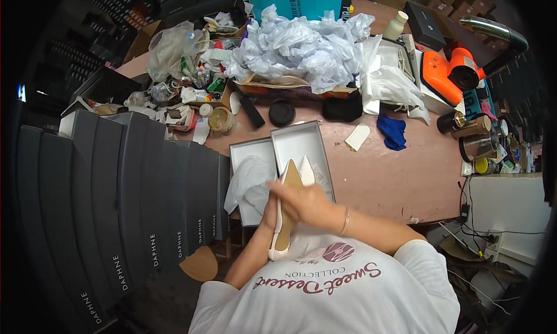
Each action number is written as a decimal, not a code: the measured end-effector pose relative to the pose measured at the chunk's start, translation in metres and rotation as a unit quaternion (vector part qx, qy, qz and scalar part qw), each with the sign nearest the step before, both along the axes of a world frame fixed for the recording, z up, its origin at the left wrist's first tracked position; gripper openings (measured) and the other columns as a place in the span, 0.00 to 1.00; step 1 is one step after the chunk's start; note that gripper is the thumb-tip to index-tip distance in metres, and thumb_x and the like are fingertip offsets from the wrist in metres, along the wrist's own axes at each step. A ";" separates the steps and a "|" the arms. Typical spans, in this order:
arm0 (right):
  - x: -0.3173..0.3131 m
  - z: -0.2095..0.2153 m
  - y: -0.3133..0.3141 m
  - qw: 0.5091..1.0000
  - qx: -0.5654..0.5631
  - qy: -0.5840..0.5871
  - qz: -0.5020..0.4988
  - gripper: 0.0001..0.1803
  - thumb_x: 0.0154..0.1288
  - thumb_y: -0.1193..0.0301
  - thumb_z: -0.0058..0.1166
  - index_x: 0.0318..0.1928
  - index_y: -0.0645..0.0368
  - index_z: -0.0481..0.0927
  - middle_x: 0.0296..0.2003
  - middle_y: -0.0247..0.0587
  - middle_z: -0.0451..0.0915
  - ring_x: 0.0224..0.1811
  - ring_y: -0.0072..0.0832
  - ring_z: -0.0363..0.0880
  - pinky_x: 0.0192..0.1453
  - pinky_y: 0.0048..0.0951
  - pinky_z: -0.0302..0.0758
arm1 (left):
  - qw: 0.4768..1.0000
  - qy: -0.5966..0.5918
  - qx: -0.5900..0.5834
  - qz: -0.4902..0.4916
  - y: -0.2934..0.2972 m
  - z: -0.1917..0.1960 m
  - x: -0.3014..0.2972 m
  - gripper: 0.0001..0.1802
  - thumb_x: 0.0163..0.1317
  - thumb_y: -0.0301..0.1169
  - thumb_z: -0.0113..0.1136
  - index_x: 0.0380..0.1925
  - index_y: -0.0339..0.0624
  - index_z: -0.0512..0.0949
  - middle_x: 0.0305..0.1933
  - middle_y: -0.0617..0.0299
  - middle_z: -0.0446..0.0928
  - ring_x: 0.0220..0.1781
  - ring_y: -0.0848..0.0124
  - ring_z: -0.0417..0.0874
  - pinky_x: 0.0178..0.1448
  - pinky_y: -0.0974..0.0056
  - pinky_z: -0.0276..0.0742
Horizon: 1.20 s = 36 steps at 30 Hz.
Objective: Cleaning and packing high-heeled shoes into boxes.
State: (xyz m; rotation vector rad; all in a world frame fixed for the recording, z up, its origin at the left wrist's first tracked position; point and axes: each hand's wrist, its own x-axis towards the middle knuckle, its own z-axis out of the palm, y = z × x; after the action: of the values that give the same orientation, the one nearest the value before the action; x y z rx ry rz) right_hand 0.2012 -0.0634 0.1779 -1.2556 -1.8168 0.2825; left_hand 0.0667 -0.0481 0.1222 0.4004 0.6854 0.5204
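Note:
A white pointed shoe with a tan sole [285, 218] is held sole up, close to my chest. My right hand [304, 202] lies across its middle, fingers wrapped over the sole. My left hand [268, 213] grips it from the left side and is mostly hidden behind the shoe. The shoe's toe points away from me over an open grey shoe box [253, 150], which holds white tissue paper [248, 183]. The box lid [301, 138] rests beside it, overlapping its right edge.
A row of dark grey shoe boxes [127, 195] stands on the left. The pink table [394, 177] carries crumpled white paper [301, 47], an orange tool [449, 70], a blue cloth [393, 131], a black round lid [282, 112], and metal cups [473, 131]. Cables hang at right.

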 end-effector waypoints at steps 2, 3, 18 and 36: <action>-0.003 0.000 0.004 0.999 0.042 -0.014 0.015 0.22 0.58 0.72 0.52 0.55 0.55 0.72 0.26 0.45 0.80 0.24 0.39 0.81 0.26 0.36 0.76 | 0.995 -0.019 -0.092 0.022 0.000 -0.008 -0.001 0.35 0.68 0.59 0.32 0.55 0.41 0.69 0.47 0.54 0.76 0.47 0.66 0.79 0.51 0.61 0.76; 0.008 -0.018 0.022 0.999 -0.039 -0.009 -0.009 0.23 0.57 0.73 0.53 0.56 0.55 0.72 0.25 0.45 0.79 0.23 0.39 0.80 0.26 0.36 0.76 | 0.983 -0.017 -0.169 0.076 -0.005 0.002 0.007 0.35 0.67 0.60 0.31 0.54 0.40 0.70 0.44 0.53 0.78 0.43 0.65 0.80 0.49 0.61 0.77; -0.008 -0.014 -0.024 0.994 -0.027 -0.046 0.098 0.18 0.60 0.69 0.46 0.53 0.52 0.70 0.20 0.46 0.76 0.22 0.37 0.79 0.28 0.36 0.75 | 0.998 -0.012 -0.049 0.048 -0.006 -0.001 -0.003 0.39 0.67 0.62 0.31 0.62 0.40 0.64 0.54 0.56 0.73 0.51 0.67 0.78 0.56 0.62 0.75; 0.084 -0.007 0.006 0.915 -0.195 0.342 -0.092 0.21 0.69 0.74 0.45 0.61 0.58 0.67 0.41 0.40 0.79 0.39 0.20 0.76 0.43 0.23 0.73 | 0.972 -0.211 0.066 -0.077 0.029 0.043 0.018 0.52 0.53 0.61 0.51 0.71 0.47 0.45 0.45 0.43 0.72 0.34 0.58 0.81 0.35 0.58 0.80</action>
State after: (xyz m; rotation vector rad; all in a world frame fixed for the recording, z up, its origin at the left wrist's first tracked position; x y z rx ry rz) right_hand 0.2850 -0.0569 0.1708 -1.3567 -1.0586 0.8908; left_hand 0.0850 -0.0194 0.1649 0.4466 0.2081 0.4850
